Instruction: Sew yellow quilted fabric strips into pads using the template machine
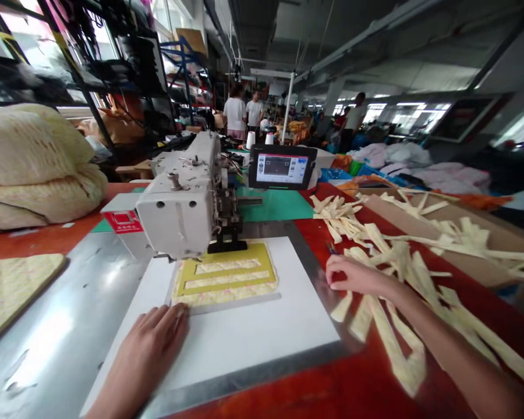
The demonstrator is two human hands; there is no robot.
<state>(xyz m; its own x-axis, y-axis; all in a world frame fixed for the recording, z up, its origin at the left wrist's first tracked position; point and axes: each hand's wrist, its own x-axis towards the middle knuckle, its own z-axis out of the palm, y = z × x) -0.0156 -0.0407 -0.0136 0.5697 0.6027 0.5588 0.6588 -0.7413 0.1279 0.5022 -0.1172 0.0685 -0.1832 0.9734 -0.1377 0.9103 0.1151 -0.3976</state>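
My left hand (155, 334) lies flat on a white board (253, 337), fingers stretched out, its fingertips at the near left corner of a quilted yellow fabric piece (227, 295). A mustard-coloured slotted template (229, 272) rests over that fabric, under the head of a sewing machine (179, 209). To the right of the board, my right hand (351, 274) is closed with thumb and fingertips together, above pale yellow fabric strips (375, 314). A small dark blue tool (332, 248) shows just behind its fingers; whether the hand grips it is unclear.
A control screen (283, 167) stands behind the machine. More strips spill over a cardboard box (436, 244) at the right. On the left are a stack of quilted pieces (17, 285) and a bulky fabric bundle (35, 169). Several people stand far back.
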